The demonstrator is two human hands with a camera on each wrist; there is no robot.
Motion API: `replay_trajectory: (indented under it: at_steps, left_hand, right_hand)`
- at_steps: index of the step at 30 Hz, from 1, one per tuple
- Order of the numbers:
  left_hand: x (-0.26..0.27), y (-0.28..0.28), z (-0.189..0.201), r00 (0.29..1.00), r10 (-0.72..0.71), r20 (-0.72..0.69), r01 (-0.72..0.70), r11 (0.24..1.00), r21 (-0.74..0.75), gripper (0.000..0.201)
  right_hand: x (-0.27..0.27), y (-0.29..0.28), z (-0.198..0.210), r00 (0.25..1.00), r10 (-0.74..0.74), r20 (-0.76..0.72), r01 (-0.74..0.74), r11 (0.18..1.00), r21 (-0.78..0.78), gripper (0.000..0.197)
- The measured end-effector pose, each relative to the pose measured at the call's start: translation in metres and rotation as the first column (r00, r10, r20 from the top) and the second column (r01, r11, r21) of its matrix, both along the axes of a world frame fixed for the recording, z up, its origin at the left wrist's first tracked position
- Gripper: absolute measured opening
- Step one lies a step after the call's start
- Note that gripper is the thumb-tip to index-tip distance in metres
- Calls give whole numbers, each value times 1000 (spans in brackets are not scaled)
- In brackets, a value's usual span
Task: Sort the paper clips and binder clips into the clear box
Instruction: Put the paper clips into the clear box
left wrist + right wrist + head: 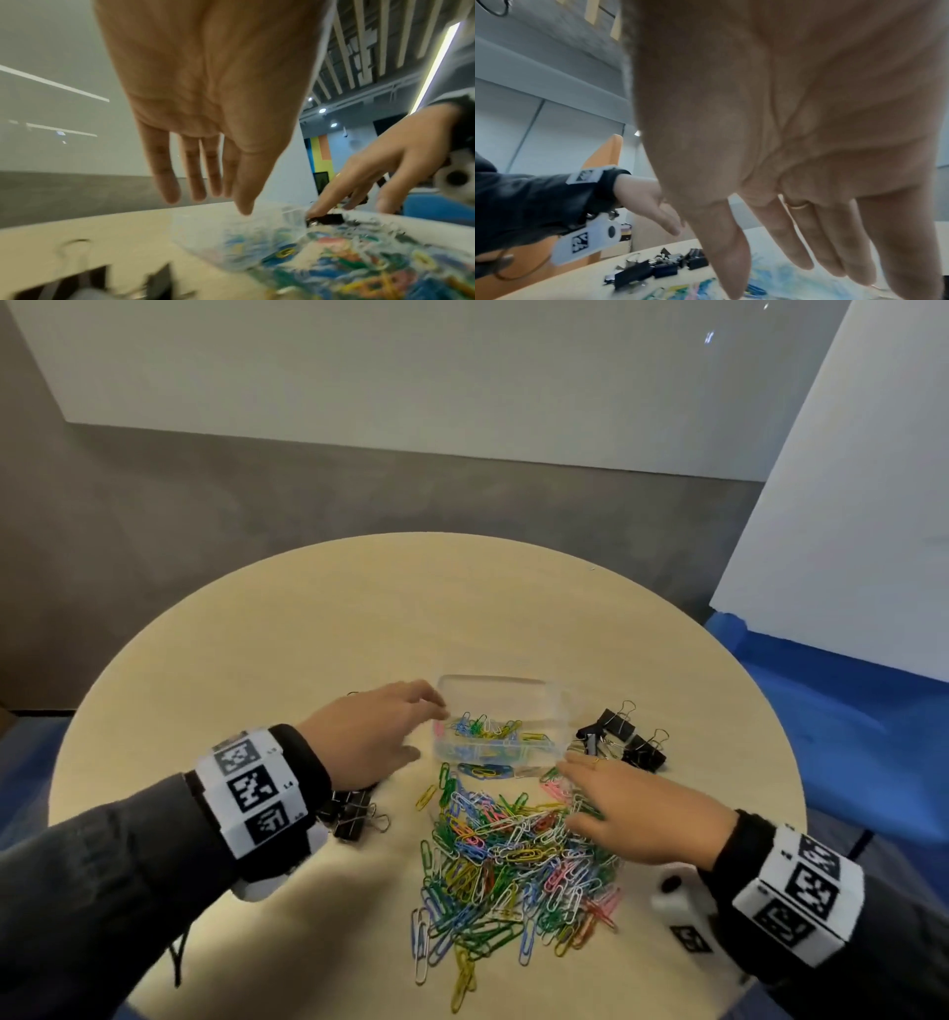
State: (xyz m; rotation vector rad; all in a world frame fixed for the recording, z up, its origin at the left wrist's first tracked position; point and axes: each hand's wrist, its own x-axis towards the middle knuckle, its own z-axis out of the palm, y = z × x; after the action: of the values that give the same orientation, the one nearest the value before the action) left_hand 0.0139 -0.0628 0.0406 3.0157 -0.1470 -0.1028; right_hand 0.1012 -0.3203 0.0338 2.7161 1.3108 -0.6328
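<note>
A clear plastic box [557, 706] sits mid-table with some coloured paper clips lying in it. My left hand [380, 731] hovers at the box's left end, fingers straight and empty; the left wrist view shows those fingers [195, 178] above the box [205, 239]. A big heap of coloured paper clips [508, 855] lies in front of the box. My right hand [631, 809] is spread flat over the heap's right side, its fingers [790, 243] extended. Black binder clips [624, 737] lie right of the box, and more binder clips [354, 814] under my left wrist.
The round light-wood table [308, 629] has bare surface at the back and left. Its edge curves close behind the right-hand binder clips. Blue floor [847, 711] and a white wall panel [847, 505] lie beyond on the right.
</note>
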Motion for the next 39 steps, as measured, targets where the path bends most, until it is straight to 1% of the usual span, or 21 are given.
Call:
replay_trajectory:
  at_steps: [1, 3, 5, 7, 11, 13, 16, 18, 20, 22, 24, 26, 27, 29, 31, 32, 34, 36, 37, 39]
  left_hand:
    - [4, -10, -1, 997, -61, -40, 58, 996, -61, 55]
    - [10, -29, -5, 979, -125, -163, 108, 988, -107, 63]
    - [13, -41, -14, 957, -132, -258, 113, 990, -89, 66]
    - [15, -48, -22, 953, -126, -277, 113, 992, -63, 68]
    - [4, -55, -21, 960, -131, -246, 112, 990, -88, 67]
    - [-3, -57, -20, 960, -143, -239, 129, 989, -76, 68]
    - [-14, -59, -19, 957, -153, -248, 139, 988, -73, 69]
    - [-20, -59, -17, 953, -156, -260, 136, 986, -95, 70]
    - [-23, -58, -15, 952, -163, -260, 133, 983, -128, 72]
    - [-26, -57, -13, 960, -160, -228, 121, 977, -175, 73]
    - [-29, -55, -11, 979, -147, -139, 117, 972, -202, 69]
    - [-34, -53, -12, 988, -154, -9, 149, 969, -196, 59]
    - [-37, -53, -11, 984, -173, 33, 176, 966, -189, 54]
    - [-42, -54, -13, 977, -209, 40, 212, 957, -197, 48]
    - [-48, -54, -19, 977, -214, -9, 208, 957, -204, 47]
    - [-50, -53, -22, 976, -212, -42, 200, 959, -202, 52]
    - [-52, -53, -29, 967, -223, -122, 198, 962, -189, 71]
    - [-52, -56, -32, 951, -259, -172, 232, 959, -162, 87]
    - [-50, -58, -32, 943, -278, -181, 256, 957, -140, 91]
    - [-43, -62, -33, 936, -302, -180, 289, 953, -95, 92]
  right_hand:
    - [4, 0, -2, 1000, -12, -15, 11, 999, -30, 68]
    - [5, 1, -8, 998, -12, -63, 8, 997, -71, 74]
    - [-1, 1, -15, 994, 4, -105, -13, 997, -80, 75]
    - [-10, -1, -21, 991, 28, -127, -36, 997, -66, 77]
    - [-26, -10, -24, 980, 42, -194, -42, 999, 3, 75]
    - [-31, -16, -20, 975, 45, -219, -42, 999, 21, 74]
    - [-32, -23, -9, 986, 20, -164, -13, 999, 46, 70]
    - [-27, -27, -6, 993, -32, -110, 37, 998, 43, 69]
    - [-19, -29, -8, 992, -101, -78, 102, 995, 9, 71]
    - [-13, -30, -13, 988, -137, -73, 135, 990, -39, 72]
    - [-12, -31, -17, 989, -121, -89, 117, 992, -54, 72]
    - [-15, -31, -19, 990, -77, -120, 73, 997, -36, 72]
    - [-18, -31, -18, 988, -54, -145, 51, 998, -24, 71]
    - [-23, -30, -13, 982, -4, -190, 5, 1000, 3, 70]
    - [-26, -29, -6, 981, 39, -188, -31, 998, 48, 70]
    - [-26, -29, -4, 985, 50, -165, -39, 997, 69, 73]
    - [-26, -30, -1, 994, 50, -94, -42, 995, 89, 87]
    - [-29, -29, -3, 998, 60, -25, -58, 995, 75, 100]
    - [-31, -27, -6, 997, 72, 4, -73, 995, 65, 101]
    - [-34, -20, -12, 995, 86, 46, -89, 993, 73, 92]
